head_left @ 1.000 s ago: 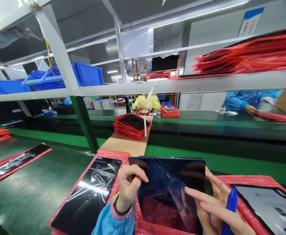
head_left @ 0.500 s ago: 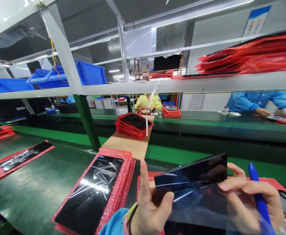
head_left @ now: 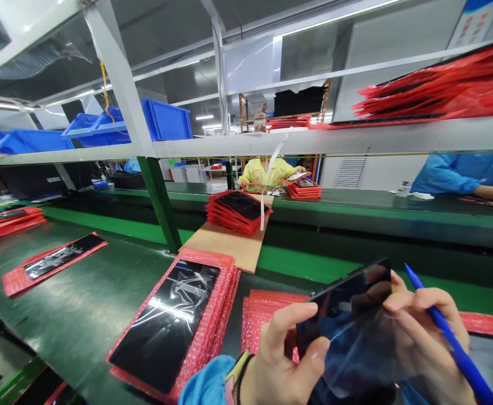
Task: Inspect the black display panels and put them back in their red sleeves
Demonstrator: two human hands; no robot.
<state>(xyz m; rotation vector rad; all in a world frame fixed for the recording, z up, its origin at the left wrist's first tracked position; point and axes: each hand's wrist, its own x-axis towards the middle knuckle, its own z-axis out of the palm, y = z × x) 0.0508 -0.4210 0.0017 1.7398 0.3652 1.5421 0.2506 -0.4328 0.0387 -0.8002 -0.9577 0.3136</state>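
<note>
A: What moved?
B: Tablet [head_left: 343,320]: tilted steeper than earlier, held near right.
A: Hands?
B: Left hand [head_left: 288,360]: partly open, gripping its edge. Right hand [head_left: 429,337]: curled, clasping blue pen [head_left: 452,343].

On my feed the person's left sleeve [head_left: 204,383] is a light blue, smock-like fabric — it ends in a pink cuff [head_left: 230,392]. Just past it on the wrist sit a pale yellow strip [head_left: 235,372] and a thin dark band [head_left: 241,382]. The left hand [head_left: 290,360] and right hand [head_left: 427,337] are both bare — nothing worn on the fingers that I can make out.
</note>
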